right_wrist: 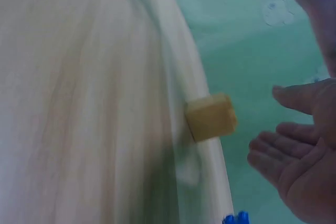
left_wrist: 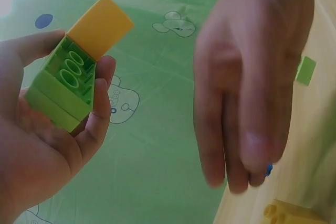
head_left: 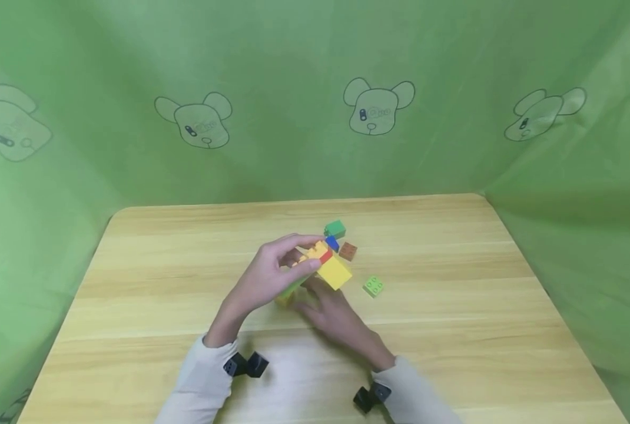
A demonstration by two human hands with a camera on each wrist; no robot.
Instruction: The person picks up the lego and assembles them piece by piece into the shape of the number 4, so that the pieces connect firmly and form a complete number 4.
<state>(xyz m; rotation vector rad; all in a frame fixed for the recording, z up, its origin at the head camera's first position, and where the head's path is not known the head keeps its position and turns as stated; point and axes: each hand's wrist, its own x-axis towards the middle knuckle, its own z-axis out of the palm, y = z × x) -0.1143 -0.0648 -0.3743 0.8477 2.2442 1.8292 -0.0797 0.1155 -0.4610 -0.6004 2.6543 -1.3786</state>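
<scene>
— What does the left hand (head_left: 267, 272) do?
— It grasps a joined stack of green, yellow and red plastic bricks (head_left: 333, 271), held above the wooden worktop (head_left: 151, 282).
— And the right hand (head_left: 332, 310)?
— Relaxed, fingers extended, near a yellow plastic block (right_wrist: 211, 117). Farther right lies one light-green plastic brick with four studs (head_left: 373, 286).

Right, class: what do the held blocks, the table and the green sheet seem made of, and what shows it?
Held blocks: probably hard plastic, smooth; moulded studs and tubes show.
Table: wood or wood-look laminate, slight sheen; long grain streaks.
Green sheet: perhaps cloth or thin plastic, softly shiny; soft creases.
</scene>
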